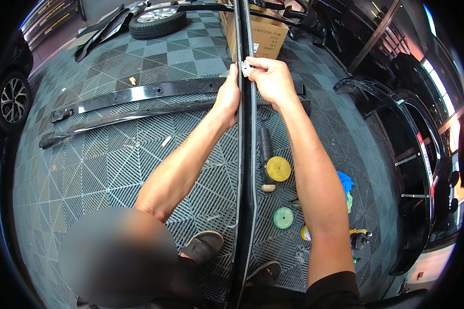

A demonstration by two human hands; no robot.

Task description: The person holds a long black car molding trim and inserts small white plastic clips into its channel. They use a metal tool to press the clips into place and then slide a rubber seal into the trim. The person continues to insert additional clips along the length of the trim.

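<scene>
A long glossy black trim strip (247, 154) with pale edge lines stands in front of me, running from top to bottom of the view. My left hand (229, 98) grips its left side near the upper part, thumb upward; the other fingers are mostly hidden behind it. On the right side, my right hand (271, 80) pinches a small white piece (246, 68) between thumb and fingertips, pressed against the strip. That piece looks like a plastic clip, though its exact kind is unclear.
Two black panels (154, 91) lie across the grey tiled floor. A polisher (265, 154) and yellow pad (279, 169) lie right of the strip, near a green pad (283, 218). A cardboard box (270, 38) and wheel (157, 21) are behind. A black bumper (423, 170) stands right.
</scene>
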